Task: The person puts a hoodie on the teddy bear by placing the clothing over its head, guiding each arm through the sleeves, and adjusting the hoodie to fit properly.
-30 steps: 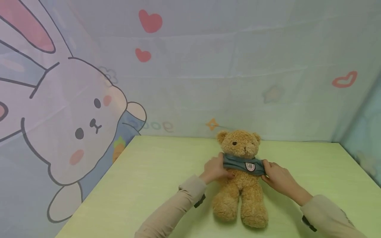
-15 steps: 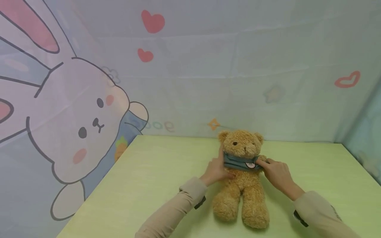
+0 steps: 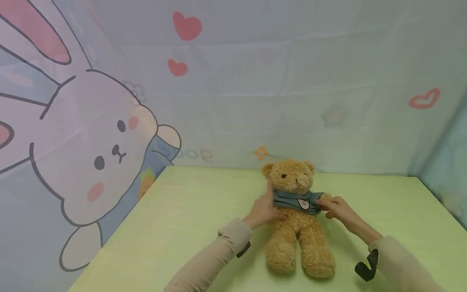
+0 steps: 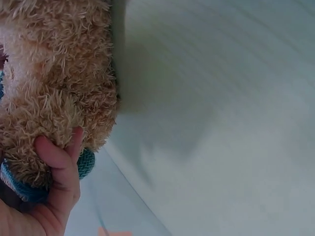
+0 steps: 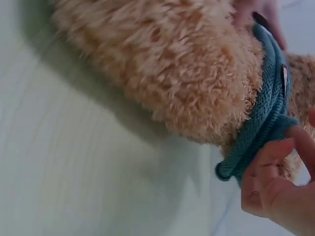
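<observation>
A fuzzy tan teddy bear [image 3: 298,222] lies on its back, legs toward me. A teal knitted sweater [image 3: 288,198] with a small badge [image 3: 303,204] is bunched around its upper chest, below the chin. My left hand [image 3: 260,210] grips the bear's side at the left, thumb on the belly and a finger pointing up beside the head; the left wrist view shows its fingers [image 4: 64,169] against the fur. At the other side, my right hand [image 3: 341,211] pinches the sweater's edge by the bear's paw [image 3: 326,196], which sticks out there. The right wrist view shows those fingers [image 5: 268,164] on the teal knit.
The pale green tabletop [image 3: 204,202] extends around the bear. A cloth backdrop [image 3: 292,81] with hearts and a large printed rabbit [image 3: 95,142] rises behind and to the left. Black straps [image 3: 366,266] show at the cuffs.
My right hand has shifted from the sweater's side, inward, then back outward. The bear's paw on that side now shows beyond the sweater. The bear has tilted slightly, head leftward and feet rightward.
</observation>
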Tool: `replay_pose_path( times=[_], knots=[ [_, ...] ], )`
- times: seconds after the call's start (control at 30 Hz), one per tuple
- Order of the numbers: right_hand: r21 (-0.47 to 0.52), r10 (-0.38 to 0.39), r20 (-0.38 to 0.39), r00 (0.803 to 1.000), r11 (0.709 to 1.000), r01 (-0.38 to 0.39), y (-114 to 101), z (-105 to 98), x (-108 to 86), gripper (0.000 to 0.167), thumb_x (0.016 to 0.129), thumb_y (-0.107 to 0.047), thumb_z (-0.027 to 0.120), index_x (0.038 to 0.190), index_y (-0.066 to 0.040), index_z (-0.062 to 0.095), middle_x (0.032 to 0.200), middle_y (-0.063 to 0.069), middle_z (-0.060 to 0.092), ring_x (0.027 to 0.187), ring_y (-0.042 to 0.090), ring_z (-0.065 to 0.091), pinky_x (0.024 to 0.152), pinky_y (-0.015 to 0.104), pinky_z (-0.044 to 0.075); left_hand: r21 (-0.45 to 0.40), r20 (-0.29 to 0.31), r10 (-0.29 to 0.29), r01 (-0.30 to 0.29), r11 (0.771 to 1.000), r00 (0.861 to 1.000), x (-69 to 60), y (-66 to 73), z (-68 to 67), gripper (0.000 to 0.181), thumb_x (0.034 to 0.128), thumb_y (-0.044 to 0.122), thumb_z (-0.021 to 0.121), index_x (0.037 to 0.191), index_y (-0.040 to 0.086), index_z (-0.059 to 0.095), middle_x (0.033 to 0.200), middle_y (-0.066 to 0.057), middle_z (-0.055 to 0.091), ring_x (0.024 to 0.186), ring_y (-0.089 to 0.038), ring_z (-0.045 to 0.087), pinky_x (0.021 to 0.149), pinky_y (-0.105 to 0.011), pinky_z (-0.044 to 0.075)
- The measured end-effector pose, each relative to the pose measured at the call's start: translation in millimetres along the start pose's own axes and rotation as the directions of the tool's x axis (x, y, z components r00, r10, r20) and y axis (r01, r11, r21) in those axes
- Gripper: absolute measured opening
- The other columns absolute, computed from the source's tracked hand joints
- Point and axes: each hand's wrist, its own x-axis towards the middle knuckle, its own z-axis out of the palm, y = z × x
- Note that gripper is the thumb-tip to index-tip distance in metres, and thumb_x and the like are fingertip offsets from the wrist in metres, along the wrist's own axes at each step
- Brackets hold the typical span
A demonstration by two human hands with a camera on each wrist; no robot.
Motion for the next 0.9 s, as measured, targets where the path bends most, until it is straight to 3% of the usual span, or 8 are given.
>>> replay_pose_path(
  times=[0.07,0.13,0.23,0.37,0.47,0.57,0.77,0.9],
  knots=[
    [0.251,0.051,0.028,0.998,0.966,-0.056,3,-6,2.3,0.028,0.095,-0.026,0.042,0.073,-0.015,0.056,0.071,-0.006,0.046,0.066,0.005,0.049,0.063,0.025,0.044,0.022,-0.001,-0.007,0.007,1.000,1.000,0.3,-1.0,0.6,0.126,0.0664,0.031,0.078,0.139,0.021,-0.025,0.059,-0.002,0.054,0.043,-0.014,0.047,0.041,-0.026,0.035],
    [0.454,0.089,0.058,0.994,0.885,-0.106,8,-9,3.0,0.023,0.096,-0.025,0.040,0.084,-0.019,0.059,0.080,-0.005,0.050,0.074,0.006,0.055,0.067,0.021,0.049,0.038,-0.005,-0.010,0.011,0.999,1.000,-0.2,-2.6,1.6,0.127,0.0659,0.032,0.078,0.139,0.019,-0.024,0.062,-0.002,0.056,0.045,-0.014,0.047,0.043,-0.026,0.036],
    [0.567,0.143,0.061,0.988,0.810,-0.152,14,-10,5.5,0.017,0.096,-0.029,0.039,0.091,-0.021,0.053,0.084,-0.001,0.048,0.079,0.010,0.059,0.070,0.020,0.051,0.053,-0.011,-0.007,0.008,0.999,1.000,-1.0,-3.9,1.6,0.126,0.0658,0.033,0.078,0.140,0.017,-0.023,0.065,-0.005,0.058,0.045,-0.014,0.049,0.044,-0.025,0.037],
    [0.410,0.196,0.028,0.980,0.892,-0.190,17,-9,10.7,0.014,0.095,-0.036,0.038,0.103,-0.025,0.036,0.089,0.001,0.043,0.076,0.007,0.060,0.063,0.022,0.049,0.065,-0.004,-0.006,0.006,0.998,1.000,-1.3,-4.2,0.3,0.126,0.0668,0.034,0.077,0.139,0.019,-0.025,0.066,-0.005,0.059,0.045,-0.014,0.049,0.043,-0.025,0.036],
    [0.233,0.252,-0.019,0.967,0.942,-0.241,13,-5,14.7,0.039,0.091,-0.039,0.045,0.118,-0.019,0.025,0.081,-0.001,0.044,0.067,0.005,0.055,0.058,0.025,0.045,0.051,-0.001,-0.004,0.005,0.999,1.000,-0.3,-4.4,0.9,0.126,0.0668,0.035,0.077,0.139,0.022,-0.025,0.061,-0.002,0.056,0.044,-0.013,0.048,0.044,-0.025,0.036],
    [0.088,0.275,-0.091,0.957,0.960,-0.267,9,1,16.0,0.060,0.087,-0.038,0.053,0.123,-0.004,0.020,0.065,-0.007,0.042,0.056,0.005,0.046,0.056,0.026,0.045,-0.018,-0.024,0.008,-0.008,1.000,1.000,0.6,-5.3,2.0,0.120,0.0656,0.036,0.078,0.142,0.025,-0.015,0.054,0.000,0.050,0.041,-0.012,0.044,0.043,-0.025,0.035],
    [0.103,0.221,-0.183,0.958,0.973,-0.205,9,4,9.2,0.036,0.090,-0.017,0.051,0.102,-0.006,0.019,0.071,-0.007,0.054,0.059,0.005,0.059,0.063,0.026,0.054,-0.237,-0.091,0.058,-0.078,0.968,0.994,0.1,-13.7,0.4,0.066,0.0763,0.032,0.070,0.118,0.010,0.023,0.049,0.000,0.045,0.036,-0.008,0.041,0.041,-0.022,0.036],
    [0.159,0.183,-0.183,0.966,0.975,-0.155,9,2,5.5,0.033,0.090,-0.010,0.050,0.100,-0.006,0.018,0.078,-0.012,0.060,0.063,0.006,0.063,0.065,0.026,0.054,-0.247,-0.059,0.144,-0.154,0.957,0.988,1.8,-19.6,-3.9,0.051,0.0846,0.026,0.061,0.123,0.014,0.030,0.055,-0.008,0.056,0.041,-0.007,0.048,0.045,-0.021,0.040]
  ],
)
